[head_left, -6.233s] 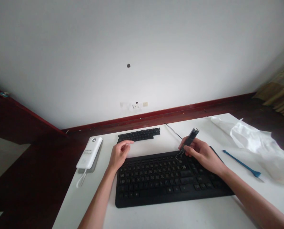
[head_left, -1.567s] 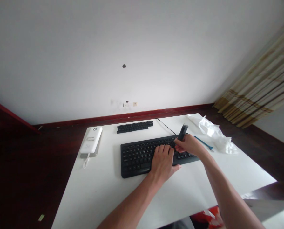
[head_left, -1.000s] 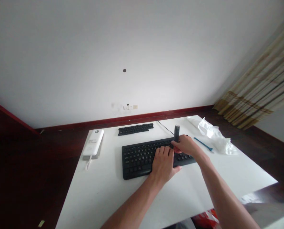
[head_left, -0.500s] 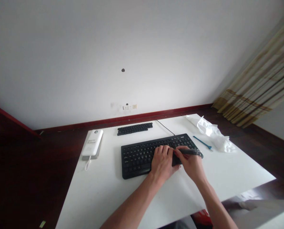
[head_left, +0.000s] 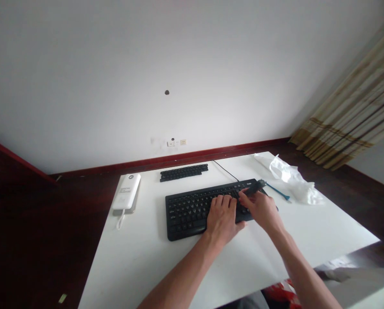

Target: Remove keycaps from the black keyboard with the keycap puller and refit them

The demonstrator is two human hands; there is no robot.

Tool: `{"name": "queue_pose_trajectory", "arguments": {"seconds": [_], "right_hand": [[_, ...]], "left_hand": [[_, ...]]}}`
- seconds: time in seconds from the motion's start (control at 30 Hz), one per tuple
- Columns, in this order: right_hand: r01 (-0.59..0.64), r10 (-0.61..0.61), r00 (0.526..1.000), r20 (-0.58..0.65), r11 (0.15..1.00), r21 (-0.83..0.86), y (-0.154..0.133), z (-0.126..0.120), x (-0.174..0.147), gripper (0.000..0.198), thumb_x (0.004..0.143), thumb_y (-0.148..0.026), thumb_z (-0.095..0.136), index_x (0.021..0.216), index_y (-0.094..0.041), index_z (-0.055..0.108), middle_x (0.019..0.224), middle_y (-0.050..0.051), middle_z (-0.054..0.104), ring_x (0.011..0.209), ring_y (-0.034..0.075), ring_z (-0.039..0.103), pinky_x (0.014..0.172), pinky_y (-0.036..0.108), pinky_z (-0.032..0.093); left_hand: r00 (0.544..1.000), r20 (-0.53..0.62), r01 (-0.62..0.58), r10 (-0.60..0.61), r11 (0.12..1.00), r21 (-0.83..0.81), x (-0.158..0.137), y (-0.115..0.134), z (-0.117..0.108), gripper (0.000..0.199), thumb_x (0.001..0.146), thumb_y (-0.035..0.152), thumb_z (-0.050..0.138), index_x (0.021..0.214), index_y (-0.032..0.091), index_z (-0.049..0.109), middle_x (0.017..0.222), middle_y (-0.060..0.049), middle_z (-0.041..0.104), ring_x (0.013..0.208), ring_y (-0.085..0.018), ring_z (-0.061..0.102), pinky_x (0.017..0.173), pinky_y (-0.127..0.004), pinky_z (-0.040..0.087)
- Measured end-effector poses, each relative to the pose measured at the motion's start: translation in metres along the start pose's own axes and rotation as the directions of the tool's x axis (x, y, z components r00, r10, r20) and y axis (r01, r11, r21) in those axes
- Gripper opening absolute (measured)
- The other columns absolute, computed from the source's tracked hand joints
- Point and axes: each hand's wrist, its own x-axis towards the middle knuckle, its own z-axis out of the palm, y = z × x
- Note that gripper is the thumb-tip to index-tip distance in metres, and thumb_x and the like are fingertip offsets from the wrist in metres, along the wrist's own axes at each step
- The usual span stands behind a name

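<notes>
A black keyboard (head_left: 192, 214) lies at a slant on the white table. My left hand (head_left: 222, 212) rests across its middle, palm down, fingers laid on the keys and thumb apart at the front edge. Closed around a black-handled tool (head_left: 255, 188), my right hand (head_left: 264, 208) is over the keyboard's right part. The tool's tip and the keys beneath the hands are hidden, so its exact kind does not show. Behind the keyboard, a block of black keycaps (head_left: 183, 172) lies in rows on the table.
A white power bank (head_left: 127, 193) with a strap lies on a flat grey slab at the left. To the right are a thin blue tool (head_left: 278, 192) and a crumpled white plastic bag (head_left: 290, 178). The keyboard's cable (head_left: 226, 170) runs off the table's back edge.
The black-handled tool in my right hand has swung from nearly level to pointing up and away at its rear end. My left hand stays on the keyboard; the view has shifted slightly.
</notes>
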Motion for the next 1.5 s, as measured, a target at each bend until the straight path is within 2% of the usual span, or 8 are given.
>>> {"name": "queue_pose_trajectory", "arguments": {"seconds": [0.2,0.43,0.7,0.97,1.1,1.2,1.3,1.5], "right_hand": [[0.124,-0.081,0.977,0.199,0.969,-0.215,-0.024,-0.013,0.031,0.036,0.094,-0.042,0.057,0.065,-0.021,0.065,0.065,0.006,0.075,0.067,0.024,0.073,0.064,0.031,0.047],[0.061,-0.007,0.933,0.36,0.988,-0.14,-0.026,-0.014,0.051,0.036,0.091,-0.035,0.059,0.059,-0.02,0.066,0.062,0.007,0.075,0.06,0.021,0.073,0.064,0.028,0.052],[0.038,-0.034,0.994,0.101,0.998,-0.046,-0.004,-0.014,0.009,0.029,0.09,-0.046,0.062,0.08,-0.022,0.076,0.07,0.007,0.078,0.073,0.029,0.077,0.063,0.033,0.055],[0.127,-0.117,0.991,-0.067,0.978,0.165,0.014,0.003,-0.029,0.028,0.092,-0.048,0.061,0.1,-0.023,0.071,0.088,0.006,0.08,0.08,0.028,0.078,0.071,0.035,0.06],[0.194,-0.171,0.975,-0.139,0.967,0.167,0.019,0.009,-0.039,0.029,0.094,-0.048,0.058,0.105,-0.023,0.07,0.1,0.007,0.079,0.078,0.026,0.076,0.074,0.036,0.06],[0.174,-0.164,0.983,-0.076,0.973,0.152,0.017,0.002,-0.03,0.029,0.094,-0.046,0.058,0.105,-0.023,0.07,0.095,0.007,0.079,0.081,0.026,0.076,0.073,0.034,0.059],[0.142,-0.15,0.985,0.09,0.986,0.088,0.012,-0.014,-0.01,0.027,0.092,-0.046,0.06,0.1,-0.023,0.072,0.082,0.004,0.078,0.079,0.026,0.076,0.07,0.032,0.057],[0.188,-0.214,0.903,0.373,0.977,0.104,-0.003,-0.031,0.036,0.025,0.089,-0.043,0.058,0.087,-0.022,0.072,0.072,0.003,0.076,0.069,0.025,0.073,0.066,0.032,0.056]], "left_hand": [[1.0,0.0,0.006,-0.006,1.0,-0.01,0.0,0.0,0.001,0.063,0.075,0.054,0.084,0.121,0.02,0.059,0.116,-0.007,0.061,0.108,-0.028,0.054,0.098,-0.045,0.047],[1.0,0.012,0.001,-0.001,1.0,0.01,0.002,-0.001,0.0,0.061,0.076,0.055,0.083,0.119,0.02,0.059,0.116,-0.008,0.062,0.107,-0.028,0.054,0.097,-0.043,0.047],[1.0,0.006,-0.007,0.006,1.0,0.028,0.001,0.001,-0.002,0.065,0.077,0.057,0.081,0.125,0.019,0.058,0.118,-0.009,0.061,0.107,-0.028,0.054,0.097,-0.043,0.047],[1.0,0.018,0.003,-0.003,0.999,0.035,0.0,0.002,-0.005,0.061,0.079,0.059,0.079,0.121,0.02,0.057,0.115,-0.007,0.06,0.105,-0.026,0.053,0.096,-0.042,0.047],[1.0,0.02,0.009,-0.009,1.0,0.018,0.0,0.002,-0.005,0.057,0.082,0.061,0.075,0.12,0.021,0.057,0.114,-0.006,0.059,0.106,-0.026,0.054,0.097,-0.043,0.047],[1.0,0.022,0.004,-0.005,1.0,0.009,0.0,0.002,-0.005,0.059,0.081,0.059,0.078,0.121,0.02,0.057,0.115,-0.007,0.06,0.106,-0.026,0.054,0.097,-0.043,0.047],[1.0,0.02,0.003,-0.003,1.0,0.02,0.0,0.001,-0.004,0.062,0.079,0.057,0.08,0.123,0.02,0.057,0.117,-0.008,0.061,0.107,-0.027,0.054,0.098,-0.044,0.047],[1.0,0.023,0.002,-0.002,1.0,0.013,0.001,0.0,-0.003,0.065,0.075,0.056,0.084,0.123,0.02,0.058,0.118,-0.009,0.062,0.108,-0.028,0.054,0.097,-0.044,0.047]]}}
